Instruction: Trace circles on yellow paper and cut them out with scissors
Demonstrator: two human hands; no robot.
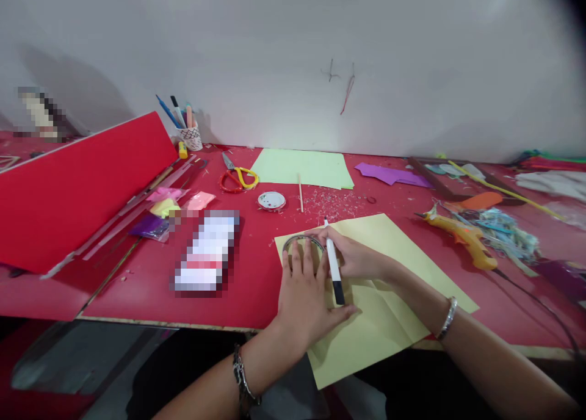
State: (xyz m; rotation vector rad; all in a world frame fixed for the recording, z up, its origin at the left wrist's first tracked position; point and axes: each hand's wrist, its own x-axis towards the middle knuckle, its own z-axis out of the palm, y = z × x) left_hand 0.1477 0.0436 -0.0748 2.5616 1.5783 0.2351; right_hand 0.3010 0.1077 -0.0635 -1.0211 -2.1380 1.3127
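Note:
My left hand point(303, 298) lies with fingers stretched over a round, dark-rimmed object point(288, 244), pressing it against a sheet of yellow paper point(379, 322). Whether this is a lid or a ring I cannot tell, as my fingers cover much of it. Between the fingers of my right hand point(350, 253) is a white marker point(333, 258) with a black end. Its tip points away from me, at the object's far right rim. Creases run across the yellow paper, and its near corner hangs over the table edge.
Left of the paper lies a phone point(204, 255), with small colored packets point(167, 207) beyond it. Scissors point(238, 179), a white round lid point(271, 201), a stick point(300, 194) and pale green paper point(302, 166) lie farther back. A yellow glue gun point(462, 237) with its cord rests right.

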